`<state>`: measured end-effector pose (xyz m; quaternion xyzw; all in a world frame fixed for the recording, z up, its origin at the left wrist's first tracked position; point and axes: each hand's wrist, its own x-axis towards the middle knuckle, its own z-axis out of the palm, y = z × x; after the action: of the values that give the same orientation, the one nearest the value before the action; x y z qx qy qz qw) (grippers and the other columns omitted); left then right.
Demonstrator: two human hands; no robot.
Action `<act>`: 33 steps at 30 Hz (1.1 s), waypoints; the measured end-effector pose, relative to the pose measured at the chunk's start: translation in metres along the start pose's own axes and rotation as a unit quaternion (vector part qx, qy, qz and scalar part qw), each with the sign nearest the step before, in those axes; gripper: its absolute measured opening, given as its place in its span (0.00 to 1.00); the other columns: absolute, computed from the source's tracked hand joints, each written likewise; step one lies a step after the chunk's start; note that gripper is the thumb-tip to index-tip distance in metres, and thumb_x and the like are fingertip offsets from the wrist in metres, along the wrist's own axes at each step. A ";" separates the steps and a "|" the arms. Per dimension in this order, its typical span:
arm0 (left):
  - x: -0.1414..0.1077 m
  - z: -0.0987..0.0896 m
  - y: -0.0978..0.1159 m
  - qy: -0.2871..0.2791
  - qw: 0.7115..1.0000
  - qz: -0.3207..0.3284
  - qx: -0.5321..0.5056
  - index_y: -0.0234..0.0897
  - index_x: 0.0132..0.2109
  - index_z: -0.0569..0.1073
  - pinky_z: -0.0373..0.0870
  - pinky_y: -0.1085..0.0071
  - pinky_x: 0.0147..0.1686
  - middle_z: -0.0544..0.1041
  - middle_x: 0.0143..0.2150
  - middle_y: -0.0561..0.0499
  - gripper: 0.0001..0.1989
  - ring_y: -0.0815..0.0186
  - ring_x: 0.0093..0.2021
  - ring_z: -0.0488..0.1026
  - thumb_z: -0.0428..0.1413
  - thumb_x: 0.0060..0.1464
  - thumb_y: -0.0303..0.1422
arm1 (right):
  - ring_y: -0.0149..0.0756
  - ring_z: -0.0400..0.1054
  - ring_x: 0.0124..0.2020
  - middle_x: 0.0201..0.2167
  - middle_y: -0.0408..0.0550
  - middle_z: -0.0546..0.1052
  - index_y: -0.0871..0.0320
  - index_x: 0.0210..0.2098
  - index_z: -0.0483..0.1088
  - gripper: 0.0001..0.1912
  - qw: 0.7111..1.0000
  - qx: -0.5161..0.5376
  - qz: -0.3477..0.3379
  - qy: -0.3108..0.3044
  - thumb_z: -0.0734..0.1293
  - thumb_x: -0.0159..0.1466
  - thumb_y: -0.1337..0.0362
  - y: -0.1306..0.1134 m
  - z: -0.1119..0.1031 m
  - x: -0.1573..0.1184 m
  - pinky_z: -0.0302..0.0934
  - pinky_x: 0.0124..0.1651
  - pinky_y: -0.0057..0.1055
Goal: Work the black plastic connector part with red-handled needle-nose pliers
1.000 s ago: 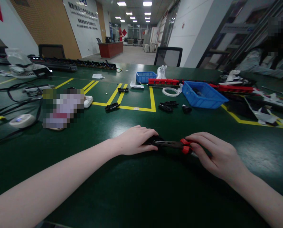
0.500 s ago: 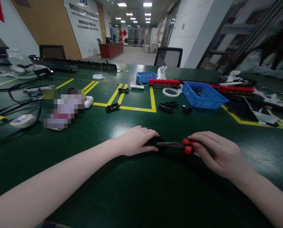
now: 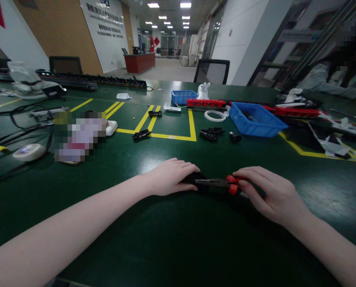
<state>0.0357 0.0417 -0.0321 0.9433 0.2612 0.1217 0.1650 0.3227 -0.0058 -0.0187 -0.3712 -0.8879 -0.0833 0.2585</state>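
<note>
My left hand is closed around a small black part just above the green table, its fingers hiding much of it. In my right hand is a pair of long-nose pliers with red and black handles, gripped between thumb and fingers. The pliers point left, and their tips meet the black part or lie in front of it; I cannot tell whether the jaws bite on anything.
Beyond my hands lie several black parts, a white ring and a blue bin. A smaller blue bin and a red strip sit farther back. Left are a blurred phone and cables. A person sits at far right.
My right hand and the pliers have shifted slightly to the left, toward the black part. My left hand has stayed nearly still.
</note>
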 end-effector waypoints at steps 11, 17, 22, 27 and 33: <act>0.000 0.000 0.001 0.000 1.000 -0.006 0.000 0.37 0.57 0.67 0.67 0.63 0.48 0.76 0.52 0.47 0.19 0.59 0.50 0.75 0.56 0.64 0.42 | 0.39 0.75 0.34 0.36 0.49 0.78 0.53 0.45 0.69 0.07 1.000 -0.008 -0.002 0.000 0.61 0.68 0.64 0.000 -0.005 0.000 0.70 0.32 0.36; 0.001 0.000 0.001 -0.004 1.000 -0.004 0.001 0.37 0.56 0.67 0.67 0.63 0.48 0.76 0.52 0.47 0.18 0.58 0.50 0.75 0.56 0.64 0.41 | 0.38 0.74 0.33 0.36 0.49 0.78 0.55 0.43 0.70 0.07 1.000 -0.009 0.003 -0.004 0.61 0.68 0.64 0.000 -0.001 -0.001 0.70 0.33 0.34; 0.001 0.000 0.001 -0.001 1.000 -0.003 -0.002 0.37 0.56 0.67 0.68 0.62 0.48 0.76 0.52 0.47 0.18 0.59 0.50 0.75 0.57 0.63 0.40 | 0.37 0.74 0.33 0.35 0.50 0.79 0.56 0.42 0.70 0.08 1.000 -0.014 -0.003 -0.009 0.61 0.68 0.63 -0.001 0.002 0.000 0.69 0.32 0.33; 0.000 0.000 0.001 0.006 1.000 -0.004 0.002 0.37 0.56 0.67 0.68 0.63 0.48 0.77 0.51 0.47 0.18 0.59 0.49 0.75 0.57 0.64 0.41 | 0.37 0.74 0.33 0.36 0.50 0.79 0.55 0.43 0.70 0.07 1.000 -0.021 -0.010 -0.005 0.61 0.68 0.64 -0.002 -0.001 0.000 0.70 0.33 0.34; 0.000 0.001 0.000 0.008 1.000 0.001 0.006 0.37 0.56 0.67 0.67 0.63 0.47 0.76 0.51 0.47 0.18 0.59 0.48 0.75 0.55 0.65 0.42 | 0.40 0.75 0.35 0.37 0.51 0.79 0.55 0.45 0.69 0.08 0.999 -0.028 -0.021 0.012 0.62 0.68 0.64 0.002 -0.004 -0.002 0.71 0.34 0.36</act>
<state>0.0358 0.0419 -0.0330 0.9435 0.2623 0.1276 0.1570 0.3262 -0.0069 -0.0163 -0.3590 -0.8896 -0.1179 0.2567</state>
